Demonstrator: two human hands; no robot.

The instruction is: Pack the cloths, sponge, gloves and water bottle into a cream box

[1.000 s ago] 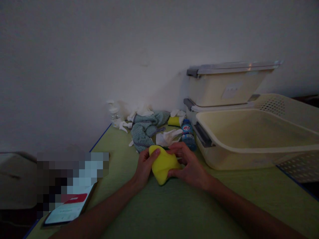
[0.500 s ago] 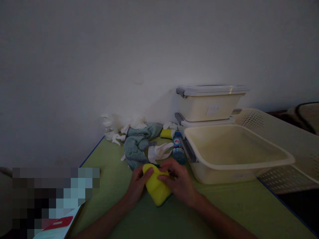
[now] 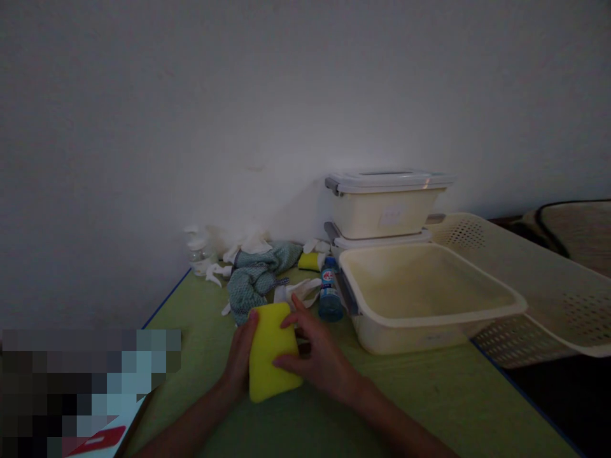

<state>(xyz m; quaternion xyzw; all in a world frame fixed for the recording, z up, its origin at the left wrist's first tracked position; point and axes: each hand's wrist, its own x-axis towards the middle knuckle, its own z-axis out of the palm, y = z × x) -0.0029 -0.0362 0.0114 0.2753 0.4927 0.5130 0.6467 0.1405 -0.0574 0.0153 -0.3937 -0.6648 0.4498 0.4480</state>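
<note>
A small clear spray bottle (image 3: 198, 250) stands by the wall on a green table (image 3: 429, 407), with a crumpled teal cloth (image 3: 255, 277) beside it. Near the table's front, the left hand (image 3: 238, 357) grips the left edge of a yellow sponge (image 3: 271, 353). The sponge is held upright just above the table. The right hand (image 3: 319, 359) clasps its right side, fingers spread. Behind them lies a blue-capped bottle (image 3: 329, 296). Further right sits an open cream tub (image 3: 432, 318), its inner floor in plain view. Behind it are two stacked lidded boxes (image 3: 386, 207), their contents hidden.

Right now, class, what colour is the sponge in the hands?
Yellow; the rectangular sponge shows best in the head view.
</note>
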